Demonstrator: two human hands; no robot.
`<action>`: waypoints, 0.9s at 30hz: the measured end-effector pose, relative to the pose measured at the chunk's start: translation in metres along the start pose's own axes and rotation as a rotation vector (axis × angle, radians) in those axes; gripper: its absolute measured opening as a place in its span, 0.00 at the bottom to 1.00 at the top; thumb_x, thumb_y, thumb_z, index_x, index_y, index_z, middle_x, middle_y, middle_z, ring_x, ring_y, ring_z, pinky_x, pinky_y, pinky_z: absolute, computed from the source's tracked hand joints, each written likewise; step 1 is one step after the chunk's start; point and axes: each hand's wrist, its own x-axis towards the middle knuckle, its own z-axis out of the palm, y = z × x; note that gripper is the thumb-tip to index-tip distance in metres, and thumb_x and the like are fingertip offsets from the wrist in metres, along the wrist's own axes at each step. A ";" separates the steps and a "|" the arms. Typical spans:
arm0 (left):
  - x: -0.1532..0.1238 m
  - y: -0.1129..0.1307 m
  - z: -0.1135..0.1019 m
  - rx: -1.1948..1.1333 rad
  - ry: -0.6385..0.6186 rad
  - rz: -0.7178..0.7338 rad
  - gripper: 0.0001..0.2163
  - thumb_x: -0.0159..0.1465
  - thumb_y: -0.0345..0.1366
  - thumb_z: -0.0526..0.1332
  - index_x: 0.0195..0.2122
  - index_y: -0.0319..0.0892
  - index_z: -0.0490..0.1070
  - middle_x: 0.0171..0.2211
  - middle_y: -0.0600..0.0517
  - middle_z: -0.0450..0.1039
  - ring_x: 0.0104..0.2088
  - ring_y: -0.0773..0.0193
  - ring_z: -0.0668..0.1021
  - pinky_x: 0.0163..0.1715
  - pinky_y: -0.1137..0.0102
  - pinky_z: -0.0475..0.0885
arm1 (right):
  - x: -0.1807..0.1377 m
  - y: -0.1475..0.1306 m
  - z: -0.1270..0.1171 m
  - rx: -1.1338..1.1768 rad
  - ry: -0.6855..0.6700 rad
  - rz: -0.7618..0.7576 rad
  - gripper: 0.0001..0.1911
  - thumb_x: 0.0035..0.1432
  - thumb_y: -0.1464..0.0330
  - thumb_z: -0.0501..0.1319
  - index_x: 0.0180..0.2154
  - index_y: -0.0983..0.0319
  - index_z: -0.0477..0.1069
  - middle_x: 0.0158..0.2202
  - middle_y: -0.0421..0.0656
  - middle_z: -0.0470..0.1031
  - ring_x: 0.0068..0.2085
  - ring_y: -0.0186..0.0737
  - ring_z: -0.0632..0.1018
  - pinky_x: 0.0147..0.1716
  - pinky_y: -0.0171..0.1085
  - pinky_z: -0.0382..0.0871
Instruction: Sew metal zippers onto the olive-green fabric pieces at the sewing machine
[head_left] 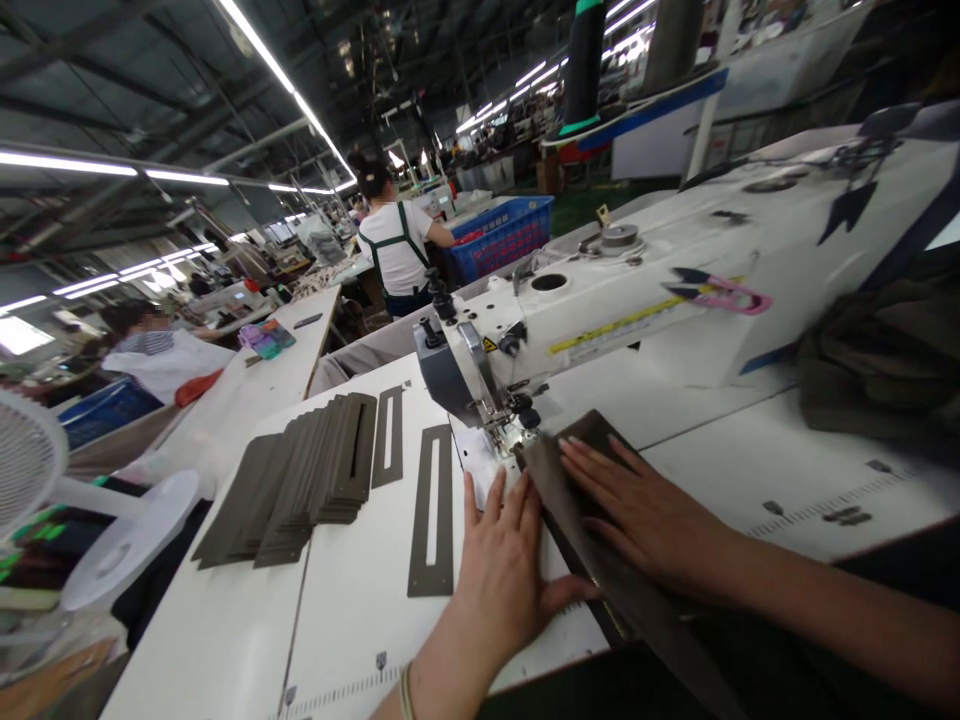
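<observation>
My left hand lies flat on the white sewing table, fingers spread, pressing the left edge of an olive-brown fabric strip. My right hand rests flat on top of the same strip, fingers pointing toward the needle. The strip runs from the presser foot of the white sewing machine back toward me. A small white piece lies under the foot beside the strip.
A fanned stack of olive slotted pieces and two single slotted pieces lie left of the needle. Pink-handled snips sit on the machine arm. Dark fabric is heaped at right. A white fan stands at left. Other workers sit beyond.
</observation>
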 end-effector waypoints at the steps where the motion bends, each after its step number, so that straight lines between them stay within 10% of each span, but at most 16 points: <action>1: 0.000 -0.001 0.000 -0.013 0.006 0.006 0.35 0.56 0.58 0.63 0.59 0.42 0.62 0.60 0.41 0.64 0.62 0.39 0.62 0.62 0.36 0.41 | -0.003 0.015 -0.002 -0.125 0.027 -0.025 0.28 0.54 0.57 0.56 0.55 0.61 0.68 0.61 0.50 0.63 0.62 0.55 0.62 0.62 0.61 0.43; 5: 0.002 -0.001 -0.005 -0.049 0.022 0.030 0.33 0.54 0.58 0.64 0.57 0.45 0.66 0.57 0.42 0.67 0.60 0.40 0.64 0.62 0.38 0.40 | -0.018 0.060 -0.037 -0.554 0.202 0.052 0.30 0.61 0.54 0.48 0.54 0.68 0.67 0.60 0.60 0.62 0.62 0.60 0.62 0.59 0.65 0.48; 12: 0.008 0.002 -0.009 0.002 -0.073 0.015 0.41 0.56 0.63 0.58 0.61 0.34 0.58 0.64 0.35 0.55 0.65 0.37 0.53 0.62 0.37 0.37 | -0.023 -0.029 -0.040 -0.399 0.206 -0.014 0.38 0.55 0.47 0.54 0.62 0.58 0.56 0.56 0.52 0.69 0.50 0.60 0.75 0.46 0.55 0.71; 19: 0.006 0.000 -0.009 0.022 -0.107 -0.050 0.45 0.54 0.66 0.57 0.63 0.36 0.56 0.65 0.39 0.54 0.64 0.36 0.55 0.62 0.37 0.37 | -0.017 0.010 -0.043 -0.669 0.044 0.389 0.25 0.58 0.57 0.44 0.48 0.64 0.66 0.29 0.55 0.76 0.30 0.62 0.78 0.29 0.53 0.70; 23: 0.008 -0.001 -0.010 0.026 -0.124 -0.027 0.48 0.53 0.66 0.58 0.65 0.35 0.51 0.65 0.38 0.53 0.65 0.36 0.52 0.62 0.37 0.39 | -0.012 -0.015 -0.040 -0.771 0.246 0.046 0.26 0.63 0.60 0.41 0.53 0.65 0.66 0.39 0.60 0.75 0.41 0.64 0.77 0.40 0.58 0.69; 27: 0.008 -0.002 -0.010 0.002 -0.147 -0.047 0.47 0.55 0.66 0.57 0.65 0.34 0.50 0.66 0.39 0.51 0.65 0.35 0.51 0.62 0.38 0.35 | 0.000 -0.021 0.004 -0.593 0.132 -0.346 0.24 0.65 0.67 0.43 0.59 0.63 0.63 0.59 0.51 0.67 0.59 0.50 0.67 0.58 0.56 0.58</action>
